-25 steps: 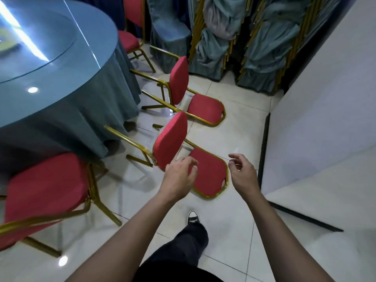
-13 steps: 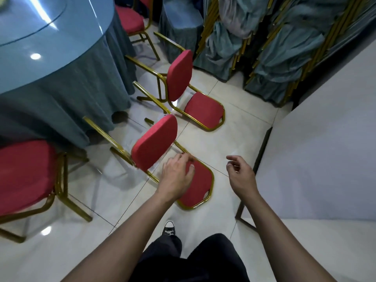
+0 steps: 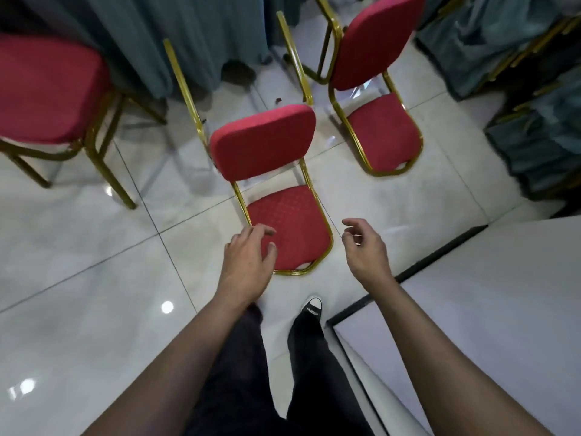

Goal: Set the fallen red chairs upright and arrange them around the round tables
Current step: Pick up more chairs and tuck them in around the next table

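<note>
Two red chairs with gold frames lie tipped over on the white tiled floor. The nearer fallen chair (image 3: pixel 267 152) lies with its backrest flat on the tiles just in front of me and its seat raised. My left hand (image 3: pixel 248 256) hovers over the left edge of that backrest, fingers loosely spread and holding nothing. To the right of the same backrest, my right hand (image 3: pixel 364 247) hangs relaxed and empty. The second fallen chair (image 3: pixel 374 42) lies further back on the right. An upright red chair (image 3: pixel 47 89) stands at the left beside the table's blue-grey cloth (image 3: pixel 151 29).
A white panel (image 3: pixel 490 309) with a dark edge stands close on my right. Covered chairs in blue-grey fabric (image 3: pixel 534 99) are stacked at the right and back. My legs and one black shoe (image 3: pixel 311 306) are right behind the near chair. Open tiles stretch to the lower left.
I have stepped closer and the view has tilted down. The near chair now lies directly below my hands, and the tabletop has left the view. Both hands stay empty.
</note>
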A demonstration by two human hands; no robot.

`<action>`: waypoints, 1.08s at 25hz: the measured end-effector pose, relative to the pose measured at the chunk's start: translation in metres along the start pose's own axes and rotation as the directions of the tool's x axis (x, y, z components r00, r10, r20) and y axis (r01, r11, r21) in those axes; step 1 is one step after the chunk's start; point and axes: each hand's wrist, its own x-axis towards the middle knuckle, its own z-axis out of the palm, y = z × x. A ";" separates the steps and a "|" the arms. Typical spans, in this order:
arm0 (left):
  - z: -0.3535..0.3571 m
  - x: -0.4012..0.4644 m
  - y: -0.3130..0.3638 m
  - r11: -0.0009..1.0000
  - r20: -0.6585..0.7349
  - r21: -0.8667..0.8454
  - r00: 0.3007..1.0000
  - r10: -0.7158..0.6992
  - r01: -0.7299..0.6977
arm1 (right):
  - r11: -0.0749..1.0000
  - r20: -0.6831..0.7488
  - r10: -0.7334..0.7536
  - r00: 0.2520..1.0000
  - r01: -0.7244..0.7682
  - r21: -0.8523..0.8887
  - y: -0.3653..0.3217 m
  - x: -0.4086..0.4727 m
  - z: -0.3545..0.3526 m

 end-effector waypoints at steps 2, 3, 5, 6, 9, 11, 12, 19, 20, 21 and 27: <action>0.045 0.003 -0.017 0.997 0.038 -0.046 0.997 -0.062 0.064 | 0.999 0.045 0.029 0.999 -0.028 -0.038 0.041 0.023 0.010; 0.070 0.004 -0.029 0.992 0.063 -0.071 0.993 -0.095 0.100 | 0.997 0.075 0.042 0.996 -0.037 -0.060 0.066 0.035 0.019; 0.123 0.013 -0.059 0.982 0.106 -0.098 0.983 -0.151 0.161 | 0.993 0.133 0.067 0.989 -0.054 -0.101 0.120 0.063 0.047; 0.150 0.020 -0.076 0.978 0.116 -0.102 0.979 -0.170 0.182 | 0.991 0.148 0.087 0.985 -0.070 -0.114 0.149 0.080 0.064; 0.241 0.055 -0.144 0.973 0.116 -0.081 0.972 -0.206 0.216 | 0.987 0.140 0.127 0.982 -0.111 -0.114 0.240 0.146 0.124; 0.299 0.086 -0.194 0.969 0.092 -0.073 0.969 -0.227 0.234 | 0.987 0.119 0.139 0.983 -0.127 -0.099 0.298 0.194 0.165; 0.332 0.103 -0.224 0.965 0.081 -0.074 0.966 -0.246 0.252 | 0.985 0.102 0.150 0.983 -0.140 -0.099 0.330 0.220 0.186; 0.488 0.185 -0.383 0.906 0.077 -0.028 0.905 -0.419 0.422 | 0.941 -0.054 0.265 0.963 -0.270 -0.203 0.502 0.341 0.272; 0.499 0.196 -0.398 0.897 0.073 -0.032 0.896 -0.437 0.440 | 0.933 -0.080 0.293 0.953 -0.303 -0.195 0.516 0.353 0.279; 0.506 0.205 -0.409 0.891 0.074 -0.039 0.890 -0.449 0.453 | 0.925 -0.102 0.329 0.939 -0.342 -0.166 0.526 0.364 0.283; 0.513 0.230 -0.428 0.782 0.079 -0.353 0.849 -0.523 0.514 | 0.840 0.025 0.510 0.860 -0.504 0.202 0.527 0.399 0.298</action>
